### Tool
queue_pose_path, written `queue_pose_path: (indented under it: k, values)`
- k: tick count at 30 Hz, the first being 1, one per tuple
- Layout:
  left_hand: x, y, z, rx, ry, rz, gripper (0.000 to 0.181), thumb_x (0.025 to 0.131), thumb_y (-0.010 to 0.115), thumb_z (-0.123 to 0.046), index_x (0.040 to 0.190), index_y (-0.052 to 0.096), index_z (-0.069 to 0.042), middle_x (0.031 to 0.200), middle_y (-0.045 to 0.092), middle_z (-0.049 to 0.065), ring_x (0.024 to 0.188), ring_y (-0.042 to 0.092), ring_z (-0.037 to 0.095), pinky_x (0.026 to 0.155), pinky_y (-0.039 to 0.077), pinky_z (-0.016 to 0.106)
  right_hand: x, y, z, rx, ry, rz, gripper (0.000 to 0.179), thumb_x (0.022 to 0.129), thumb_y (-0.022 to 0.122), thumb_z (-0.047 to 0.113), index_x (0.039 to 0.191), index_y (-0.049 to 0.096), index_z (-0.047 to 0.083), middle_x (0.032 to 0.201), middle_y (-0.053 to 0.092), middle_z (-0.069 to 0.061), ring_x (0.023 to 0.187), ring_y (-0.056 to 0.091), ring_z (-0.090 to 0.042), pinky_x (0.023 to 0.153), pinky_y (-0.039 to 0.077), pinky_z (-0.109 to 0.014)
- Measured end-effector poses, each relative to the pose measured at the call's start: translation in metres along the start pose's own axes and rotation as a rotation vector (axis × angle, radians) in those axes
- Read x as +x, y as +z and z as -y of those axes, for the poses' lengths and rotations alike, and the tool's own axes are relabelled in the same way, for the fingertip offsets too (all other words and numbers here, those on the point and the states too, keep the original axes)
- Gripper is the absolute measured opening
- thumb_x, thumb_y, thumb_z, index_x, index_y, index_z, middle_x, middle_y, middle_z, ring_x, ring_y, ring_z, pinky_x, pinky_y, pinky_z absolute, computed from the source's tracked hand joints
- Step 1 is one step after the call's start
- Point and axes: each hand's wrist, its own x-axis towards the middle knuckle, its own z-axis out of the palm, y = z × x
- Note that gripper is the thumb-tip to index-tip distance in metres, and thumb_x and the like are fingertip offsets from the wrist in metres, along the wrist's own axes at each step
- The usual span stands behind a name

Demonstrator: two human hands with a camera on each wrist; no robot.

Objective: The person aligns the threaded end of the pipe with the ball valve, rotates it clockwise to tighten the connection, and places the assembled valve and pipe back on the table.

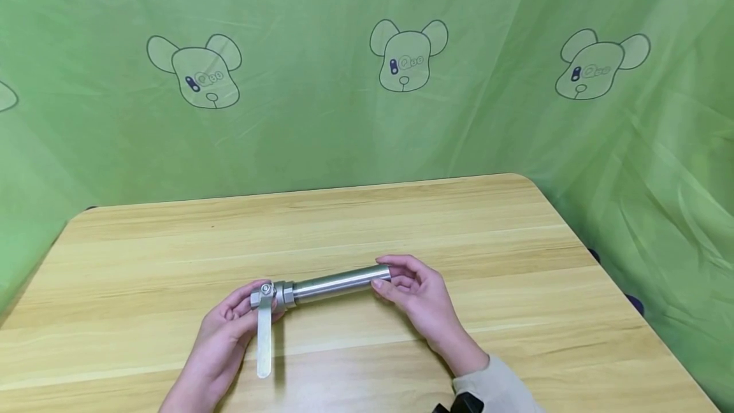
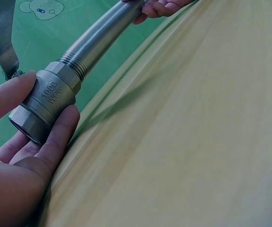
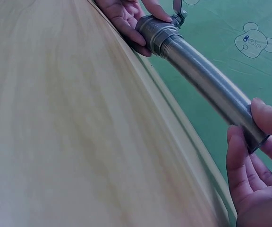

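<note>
A steel ball valve (image 2: pixel 53 92) marked "1000 WOG" is gripped by my left hand (image 1: pixel 220 340), thumb on one side and fingers on the other. Its flat lever handle (image 1: pixel 264 340) points toward me in the head view. Joined to the valve is a shiny metal pipe (image 1: pixel 338 283); a band of thread (image 2: pixel 74 65) shows where the two meet. At the pipe's far end my right hand (image 1: pixel 421 301) pinches it between thumb and fingers. Valve and pipe are held above the table, tilted slightly up to the right in the head view.
The wood-grain table (image 1: pixel 367 222) lies under both hands, its back edge rounded at the corners. Behind and to the right hangs a green cloth (image 1: pixel 309 126) with printed bear heads. A dark object (image 1: pixel 466 402) sits at the right sleeve (image 1: pixel 496 387).
</note>
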Motion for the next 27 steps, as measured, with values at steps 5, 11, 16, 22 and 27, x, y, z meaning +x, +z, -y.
queue_pose_path:
  k: [5, 11, 16, 22, 27]
  values:
    - [0.0006, -0.0001, 0.0006, -0.002, -0.001, -0.004, 0.061, 0.097, 0.07, 0.003, 0.154, 0.049, 0.001, 0.122, 0.08, -0.006, 0.118, 0.074, 0.01, 0.107, 0.062, 0.028, 0.0005, 0.0006, -0.0004, -0.019, 0.006, -0.003, 0.043, 0.091, 0.083, 0.003, 0.131, 0.068, -0.003, 0.102, 0.074, -0.01, 0.079, 0.074, -0.015, 0.074, 0.068, -0.026]
    - [0.001, 0.0, 0.0013, -0.011, 0.007, -0.004, 0.057, 0.097, 0.07, 0.003, 0.151, 0.052, 0.0, 0.121, 0.081, -0.006, 0.117, 0.075, 0.011, 0.107, 0.062, 0.028, 0.0006, 0.0001, -0.0008, -0.057, 0.004, -0.011, 0.038, 0.093, 0.084, 0.011, 0.126, 0.071, -0.001, 0.096, 0.074, -0.01, 0.074, 0.073, -0.016, 0.069, 0.067, -0.027]
    - [0.0004, 0.0003, 0.0018, -0.017, 0.023, -0.005, 0.047, 0.098, 0.071, 0.001, 0.143, 0.059, -0.004, 0.12, 0.081, -0.006, 0.114, 0.077, 0.012, 0.105, 0.063, 0.029, 0.0008, -0.0004, -0.0008, -0.068, 0.011, -0.011, 0.037, 0.095, 0.083, 0.017, 0.123, 0.069, -0.003, 0.088, 0.072, -0.007, 0.067, 0.071, -0.016, 0.064, 0.066, -0.028]
    - [0.0002, 0.0005, 0.0017, -0.015, 0.021, -0.008, 0.047, 0.098, 0.071, 0.0, 0.143, 0.059, -0.005, 0.119, 0.081, -0.006, 0.114, 0.077, 0.013, 0.105, 0.063, 0.029, -0.0001, -0.0009, 0.0003, -0.059, 0.012, -0.003, 0.041, 0.093, 0.085, 0.015, 0.125, 0.069, -0.004, 0.091, 0.072, -0.007, 0.07, 0.071, -0.014, 0.066, 0.066, -0.026]
    - [0.0007, -0.0023, 0.0021, -0.02, 0.011, -0.003, 0.057, 0.1, 0.068, 0.0, 0.154, 0.047, 0.001, 0.122, 0.08, -0.009, 0.115, 0.076, 0.01, 0.106, 0.063, 0.029, -0.0012, -0.0023, 0.0008, -0.085, -0.018, 0.006, 0.055, 0.082, 0.092, 0.008, 0.132, 0.069, 0.0, 0.105, 0.071, -0.014, 0.083, 0.067, -0.011, 0.073, 0.063, -0.019]
